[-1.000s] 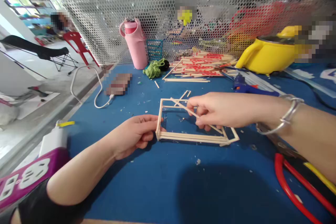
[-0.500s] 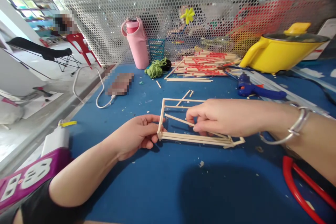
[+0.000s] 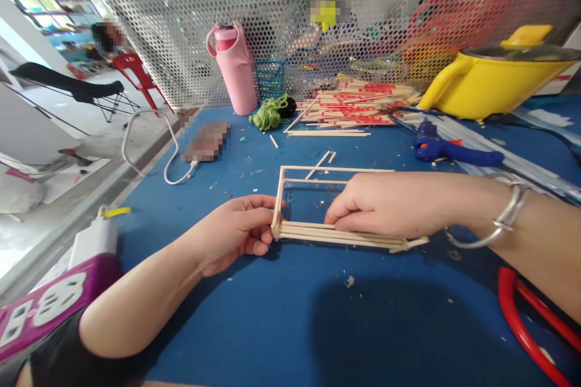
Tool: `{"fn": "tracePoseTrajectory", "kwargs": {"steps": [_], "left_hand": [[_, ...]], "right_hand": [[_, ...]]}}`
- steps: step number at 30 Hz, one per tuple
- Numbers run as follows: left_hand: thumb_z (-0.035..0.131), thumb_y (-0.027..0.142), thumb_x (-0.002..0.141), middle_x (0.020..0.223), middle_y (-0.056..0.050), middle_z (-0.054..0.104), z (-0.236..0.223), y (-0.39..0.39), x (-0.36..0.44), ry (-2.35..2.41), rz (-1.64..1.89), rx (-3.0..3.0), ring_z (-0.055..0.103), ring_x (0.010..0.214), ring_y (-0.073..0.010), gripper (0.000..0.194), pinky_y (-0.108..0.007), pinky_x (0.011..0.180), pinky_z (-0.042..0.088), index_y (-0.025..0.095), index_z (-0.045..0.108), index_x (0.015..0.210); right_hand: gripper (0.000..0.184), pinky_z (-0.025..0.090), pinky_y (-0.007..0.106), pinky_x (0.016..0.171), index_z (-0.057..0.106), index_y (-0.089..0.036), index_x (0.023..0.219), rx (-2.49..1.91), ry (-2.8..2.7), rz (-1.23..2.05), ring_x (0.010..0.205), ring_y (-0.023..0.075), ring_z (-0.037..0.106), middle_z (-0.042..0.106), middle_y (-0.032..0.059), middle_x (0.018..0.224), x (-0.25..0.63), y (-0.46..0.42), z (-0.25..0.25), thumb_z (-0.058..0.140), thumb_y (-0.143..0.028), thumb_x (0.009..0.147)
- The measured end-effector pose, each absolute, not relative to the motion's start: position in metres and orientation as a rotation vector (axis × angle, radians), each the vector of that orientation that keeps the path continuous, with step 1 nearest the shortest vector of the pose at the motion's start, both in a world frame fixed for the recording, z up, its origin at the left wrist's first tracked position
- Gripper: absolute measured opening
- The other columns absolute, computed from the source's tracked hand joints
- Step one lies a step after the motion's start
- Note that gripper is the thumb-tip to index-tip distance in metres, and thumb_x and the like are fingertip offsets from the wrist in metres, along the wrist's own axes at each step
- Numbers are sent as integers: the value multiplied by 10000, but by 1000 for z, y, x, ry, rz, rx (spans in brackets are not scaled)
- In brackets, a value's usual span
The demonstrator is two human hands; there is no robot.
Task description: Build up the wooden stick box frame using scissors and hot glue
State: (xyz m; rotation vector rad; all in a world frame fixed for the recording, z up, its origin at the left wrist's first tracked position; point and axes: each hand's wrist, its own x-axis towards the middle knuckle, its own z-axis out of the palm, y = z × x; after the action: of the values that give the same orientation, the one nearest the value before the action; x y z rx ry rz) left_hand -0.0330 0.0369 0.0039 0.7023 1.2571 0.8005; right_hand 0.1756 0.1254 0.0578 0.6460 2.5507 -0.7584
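Observation:
A rectangular frame of thin wooden sticks (image 3: 278, 202) lies on the blue table in front of me. My left hand (image 3: 252, 224) grips its left end, thumb and fingers closed around the corner. Over the frame's right half, my right hand (image 3: 363, 202) pinches a wooden stick (image 3: 313, 225), which lies along the row of sticks at the near side. The frame's right end is partly covered by my right hand and wrist. Two short stick pieces (image 3: 320, 163) lie just beyond the far side.
Behind are a heap of sticks (image 3: 354, 103), green yarn (image 3: 270, 113) and a pink bottle (image 3: 238, 75). A blue glue gun (image 3: 454, 148) and a yellow pot (image 3: 494, 87) stand to the right. Red handles (image 3: 521, 320) lie near right; a purple power strip (image 3: 59, 302) sits at left.
The stick in my right hand has swung from a slant across the frame's opening down to lie along the near side. My left hand still grips the left end.

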Motion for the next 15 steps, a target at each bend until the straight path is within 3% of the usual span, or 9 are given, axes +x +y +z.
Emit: {"fn": "tracePoseTrajectory", "kwargs": {"steps": [3, 8, 15], "left_hand": [[633, 143, 779, 625, 26, 526, 2, 37, -33, 1238, 790, 729, 435, 452, -15, 230, -79, 396, 418, 150, 595, 1006], [676, 197, 770, 600, 43, 507, -2, 34, -34, 1268, 781, 741, 425, 435, -10, 218, -72, 387, 405, 167, 603, 973], [741, 238, 716, 613, 51, 481, -1, 34, -34, 1295, 745, 711, 393, 431, -7, 266, -71, 375, 401, 179, 621, 946]], "right_hand": [[247, 316, 213, 488, 657, -207, 725, 627, 2562, -739, 531, 101, 473, 580, -46, 600, 174, 126, 57, 423, -209, 806], [257, 359, 199, 556, 689, -206, 931, 613, 2585, -796, 627, 101, 540, 675, -28, 787, 174, 130, 57, 479, -189, 785], [287, 365, 183, 546, 674, -140, 1012, 553, 2514, -949, 565, 77, 534, 665, -29, 708, 173, 136, 59, 504, -142, 781]]}}
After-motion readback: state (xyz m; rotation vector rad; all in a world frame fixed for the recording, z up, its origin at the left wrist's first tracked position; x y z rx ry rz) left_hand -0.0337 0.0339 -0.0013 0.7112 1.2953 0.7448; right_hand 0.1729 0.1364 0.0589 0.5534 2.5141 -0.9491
